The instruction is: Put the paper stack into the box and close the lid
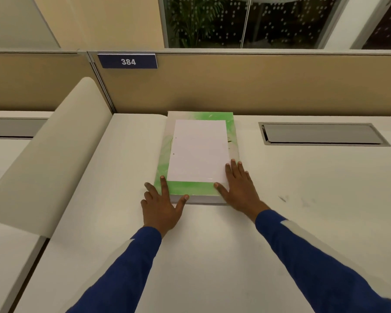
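Green box point(183, 188), one paper stack point(198, 150), two hands

This is an open-plan office, seen at one numbered workstation. Beyond the hands stands a tan fabric partition wall point(257, 86) bearing a dark blue plate with the white number 384 point(128, 61), and the hands lie on a wide off-white desk point(212, 256). Right of the right hand point(239, 188) sits a grey metal cable hatch point(321, 133); a curved cream divider panel point(54, 154) rises left of the left hand point(160, 206).

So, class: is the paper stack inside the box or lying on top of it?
On top: the paper stack lies flat on the shut green box.
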### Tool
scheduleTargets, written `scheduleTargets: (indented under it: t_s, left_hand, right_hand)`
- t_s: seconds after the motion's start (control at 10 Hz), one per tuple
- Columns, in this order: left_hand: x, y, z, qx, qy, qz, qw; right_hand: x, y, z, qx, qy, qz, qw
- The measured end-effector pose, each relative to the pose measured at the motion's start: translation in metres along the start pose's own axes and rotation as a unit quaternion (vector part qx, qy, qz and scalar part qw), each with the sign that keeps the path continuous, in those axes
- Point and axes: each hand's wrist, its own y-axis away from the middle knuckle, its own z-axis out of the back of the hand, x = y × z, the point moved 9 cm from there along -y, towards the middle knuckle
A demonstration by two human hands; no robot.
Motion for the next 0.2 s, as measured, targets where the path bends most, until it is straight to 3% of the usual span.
scheduleTargets:
  t_s: [0.2]
  left_hand:
    - [-0.047,0.072,-0.02,-0.018,0.023,0.01,1.0]
  right_hand:
    - [-0.029,0.095,-0.008,0.005,-0.03,0.038,0.999]
